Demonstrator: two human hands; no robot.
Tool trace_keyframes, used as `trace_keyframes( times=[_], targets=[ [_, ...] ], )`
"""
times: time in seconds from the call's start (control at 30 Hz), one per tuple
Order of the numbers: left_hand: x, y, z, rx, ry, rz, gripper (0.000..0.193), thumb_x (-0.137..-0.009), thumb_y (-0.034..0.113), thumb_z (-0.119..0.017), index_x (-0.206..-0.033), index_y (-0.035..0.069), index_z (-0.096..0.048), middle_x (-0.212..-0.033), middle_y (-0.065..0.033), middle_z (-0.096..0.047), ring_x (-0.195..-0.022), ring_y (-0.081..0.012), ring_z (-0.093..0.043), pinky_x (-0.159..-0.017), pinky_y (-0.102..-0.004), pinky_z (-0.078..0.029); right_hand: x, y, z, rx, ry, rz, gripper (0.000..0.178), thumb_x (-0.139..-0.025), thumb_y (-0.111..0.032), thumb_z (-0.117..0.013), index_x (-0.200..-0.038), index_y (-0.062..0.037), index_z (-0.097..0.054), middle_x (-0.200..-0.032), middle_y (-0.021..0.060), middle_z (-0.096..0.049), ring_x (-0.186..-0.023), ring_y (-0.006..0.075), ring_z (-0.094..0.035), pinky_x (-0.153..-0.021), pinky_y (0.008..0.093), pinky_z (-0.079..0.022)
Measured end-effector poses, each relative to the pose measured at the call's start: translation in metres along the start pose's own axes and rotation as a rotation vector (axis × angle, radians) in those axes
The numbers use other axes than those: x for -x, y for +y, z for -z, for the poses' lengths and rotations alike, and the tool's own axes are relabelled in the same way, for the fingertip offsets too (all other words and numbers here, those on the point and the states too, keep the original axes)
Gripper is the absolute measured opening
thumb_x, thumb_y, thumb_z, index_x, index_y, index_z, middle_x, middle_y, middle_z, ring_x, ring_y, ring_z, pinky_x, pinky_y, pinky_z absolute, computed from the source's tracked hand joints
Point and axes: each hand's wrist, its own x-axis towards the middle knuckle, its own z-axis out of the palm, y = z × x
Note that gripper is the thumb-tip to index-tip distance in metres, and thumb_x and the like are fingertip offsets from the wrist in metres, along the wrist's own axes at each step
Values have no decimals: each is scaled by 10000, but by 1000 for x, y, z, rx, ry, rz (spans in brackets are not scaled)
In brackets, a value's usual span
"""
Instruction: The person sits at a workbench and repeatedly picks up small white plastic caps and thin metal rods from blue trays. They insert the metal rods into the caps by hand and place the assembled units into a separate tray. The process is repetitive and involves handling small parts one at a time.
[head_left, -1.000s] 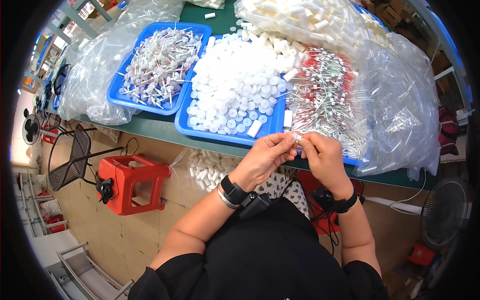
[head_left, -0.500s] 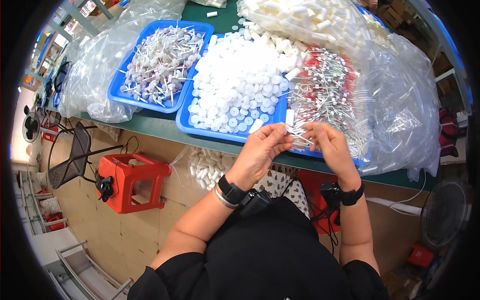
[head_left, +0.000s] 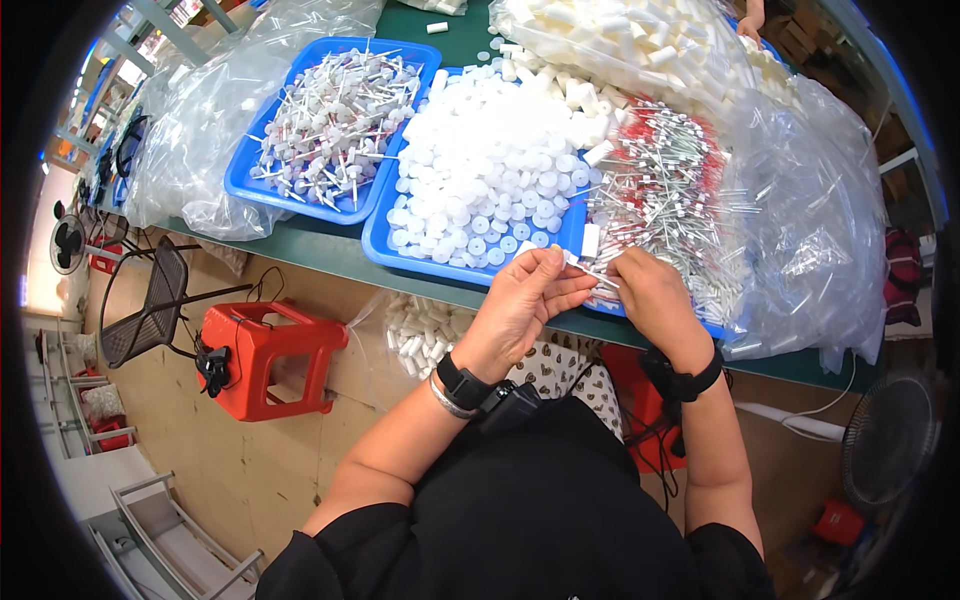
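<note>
Left hand (head_left: 530, 292) and right hand (head_left: 652, 292) both pinch a thin white stick (head_left: 593, 274), round translucent white discs (head_left: 492, 175) at its ten o'clock

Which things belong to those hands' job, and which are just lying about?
Probably for the job:
white piece between left hand and right hand
white discs
thin red and white sticks

Probably just lying about:
left red stool
dark chair
right fan

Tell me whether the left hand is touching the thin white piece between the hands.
Touching: the head view shows the left hand pinching the thin white piece between thumb and fingers.
</note>
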Motion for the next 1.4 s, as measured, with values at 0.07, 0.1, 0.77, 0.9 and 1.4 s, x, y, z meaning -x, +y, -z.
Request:
trace_keyframes(
  times=[0.07,0.1,0.77,0.9,1.4],
  targets=[
    [-1,-1,0,13,-2,-2,258,-968,282,-567,-1005,27,-579,-1009,-140,-642,-1006,-240,-656,-865,-318,-560,1,-3,3,46,6,-15,79,-808,-74,-636,-794,-16,-585,-812,125,-585,-724,325,-609,-644,422,-489],
    [-1,-1,-1,19,0,-1,256,-969,278,-565,-1007,25,-579,-1016,-141,-641,-1010,-241,-654,-868,-319,-559,3,-5,5,88,2,-27,80,-807,-75,-636,-792,-16,-583,-803,129,-583,-718,326,-608,-641,421,-488],
    [-4,-3,-16,23,49,-101,221,-976,244,-559,-996,24,-567,-1004,-123,-643,-1014,-227,-651,-877,-317,-553,15,-12,21,-436,81,-185,128,-910,-55,-597,-1027,-2,-587,-805,149,-651,-675,224,-679,-587,320,-511],
    [-6,-5,-15,22,46,-106,215,-974,235,-564,-1006,22,-570,-1019,-126,-645,-1019,-231,-650,-876,-314,-551,16,-10,19,-367,91,-135,116,-903,-32,-605,-1007,20,-611,-849,122,-666,-698,180,-688,-598,278,-522],
    [3,-9,-22,-276,-18,-48,278,-943,193,-623,-1146,3,-611,-990,-53,-640,-887,-104,-604,-774,-242,-505,7,-12,26,-1107,-169,-465,171,-936,-85,-596,-1058,32,-614,-799,93,-678,-679,136,-665,-603,244,-526]
  ],
)
